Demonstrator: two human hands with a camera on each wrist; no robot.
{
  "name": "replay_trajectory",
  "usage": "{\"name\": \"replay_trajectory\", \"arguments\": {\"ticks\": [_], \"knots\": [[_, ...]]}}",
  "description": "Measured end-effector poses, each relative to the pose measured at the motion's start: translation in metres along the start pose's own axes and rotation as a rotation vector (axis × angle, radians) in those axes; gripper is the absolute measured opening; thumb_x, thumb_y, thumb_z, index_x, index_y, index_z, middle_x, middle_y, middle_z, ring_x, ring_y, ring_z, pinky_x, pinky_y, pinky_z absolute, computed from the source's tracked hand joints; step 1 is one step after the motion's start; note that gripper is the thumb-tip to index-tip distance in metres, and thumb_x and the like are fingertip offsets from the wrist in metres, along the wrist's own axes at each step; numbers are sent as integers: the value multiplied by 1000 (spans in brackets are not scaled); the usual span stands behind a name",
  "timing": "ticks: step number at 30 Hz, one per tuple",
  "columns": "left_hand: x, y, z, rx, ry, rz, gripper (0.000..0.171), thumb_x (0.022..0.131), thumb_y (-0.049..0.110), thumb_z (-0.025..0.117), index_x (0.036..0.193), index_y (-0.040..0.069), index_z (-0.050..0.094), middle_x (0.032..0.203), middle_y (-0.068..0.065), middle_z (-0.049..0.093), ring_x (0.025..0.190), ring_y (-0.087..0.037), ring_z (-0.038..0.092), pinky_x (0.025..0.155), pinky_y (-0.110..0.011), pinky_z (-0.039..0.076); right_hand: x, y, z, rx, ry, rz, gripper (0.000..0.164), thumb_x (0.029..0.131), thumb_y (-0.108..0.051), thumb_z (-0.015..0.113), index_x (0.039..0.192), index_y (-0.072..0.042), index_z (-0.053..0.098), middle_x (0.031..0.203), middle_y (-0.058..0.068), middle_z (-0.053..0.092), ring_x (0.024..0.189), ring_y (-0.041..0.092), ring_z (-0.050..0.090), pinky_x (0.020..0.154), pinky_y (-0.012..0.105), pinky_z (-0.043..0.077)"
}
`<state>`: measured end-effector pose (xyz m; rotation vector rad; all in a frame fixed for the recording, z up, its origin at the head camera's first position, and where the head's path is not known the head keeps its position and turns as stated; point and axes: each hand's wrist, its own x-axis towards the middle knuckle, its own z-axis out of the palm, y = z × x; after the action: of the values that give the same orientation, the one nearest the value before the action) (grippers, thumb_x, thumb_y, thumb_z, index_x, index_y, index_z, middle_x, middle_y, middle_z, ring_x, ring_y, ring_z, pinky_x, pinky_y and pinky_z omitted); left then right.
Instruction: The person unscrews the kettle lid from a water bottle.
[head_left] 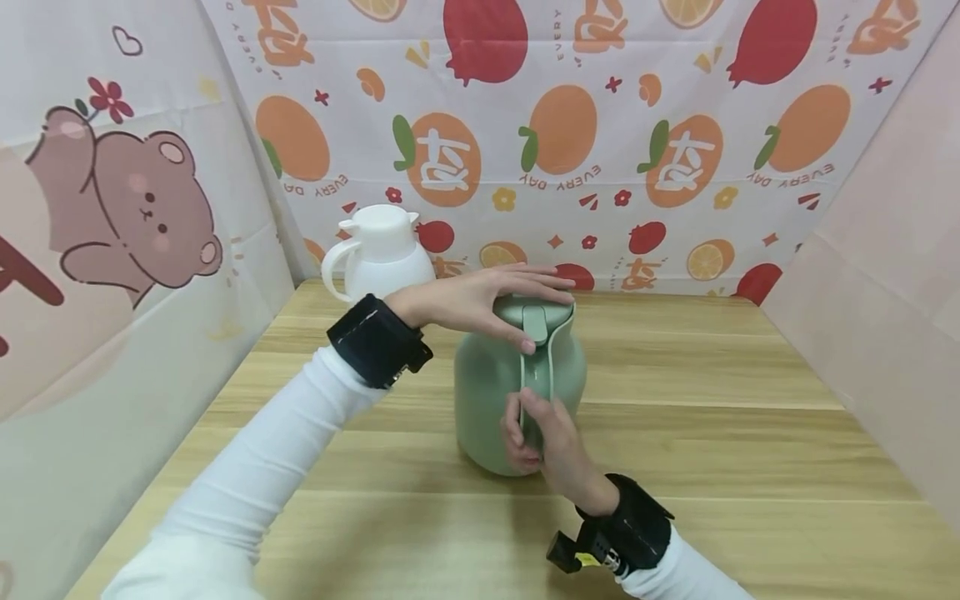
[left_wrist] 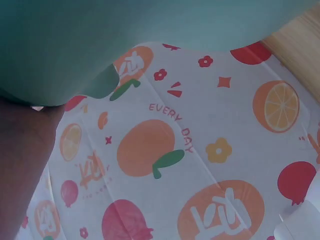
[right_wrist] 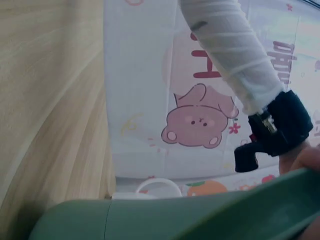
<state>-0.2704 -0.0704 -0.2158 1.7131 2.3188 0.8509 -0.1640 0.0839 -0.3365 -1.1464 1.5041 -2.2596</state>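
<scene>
A green thermos jug (head_left: pixel 483 400) stands upright on the wooden table, its handle towards me. My left hand (head_left: pixel 483 302) rests on the jug's lid (head_left: pixel 555 313), fingers stretched across the top and thumb beside the lid's lever (head_left: pixel 534 325). Lower down, my right hand (head_left: pixel 557 442) grips the handle, with its fingers curled round it and the thumb pointing up. The green body (left_wrist: pixel 160 25) fills the top of the left wrist view. In the right wrist view, the jug (right_wrist: pixel 145 217) lies along the bottom edge.
Behind and to the left stands a white jug (head_left: pixel 386 254) with its handle facing left. The wooden table (head_left: pixel 712 433) runs back to a fruit-print cloth (head_left: pixel 600 233). A bear-print cloth (head_left: pixel 142 208) hangs along the left side, and a pale cloth (head_left: pixel 892 275) along the right.
</scene>
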Motion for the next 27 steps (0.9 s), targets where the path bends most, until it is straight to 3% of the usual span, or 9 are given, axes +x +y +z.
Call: {"name": "replay_trajectory", "arguments": {"ticks": [5,11,19,27], "knots": [[2,-1,0,-26,-28,5,63,81,28,71,137,14,46,144,4,33,134,-10,15,104,-37,19,-1,-2,8,-49,119,-15,40,99,-22,30,62,-5,34,47,4,24,36,18,19,31,33,14],[1,-1,5,-19,31,-18,63,80,29,72,135,13,48,143,3,35,133,-11,19,104,-36,20,-1,1,13,-119,231,-55,43,98,-24,36,60,-3,35,45,6,25,34,19,21,31,38,14],[-6,4,8,5,96,-86,64,78,34,73,135,19,49,141,10,36,132,-5,19,105,-36,19,0,3,17,-158,284,-62,46,97,-26,39,59,-1,35,44,6,27,33,21,22,31,38,16],[-2,8,13,34,140,-115,63,76,35,74,134,21,50,140,12,38,131,-4,20,104,-38,21,1,4,18,-168,303,-76,45,97,-24,38,59,0,35,44,6,27,33,18,23,30,34,18]]}}
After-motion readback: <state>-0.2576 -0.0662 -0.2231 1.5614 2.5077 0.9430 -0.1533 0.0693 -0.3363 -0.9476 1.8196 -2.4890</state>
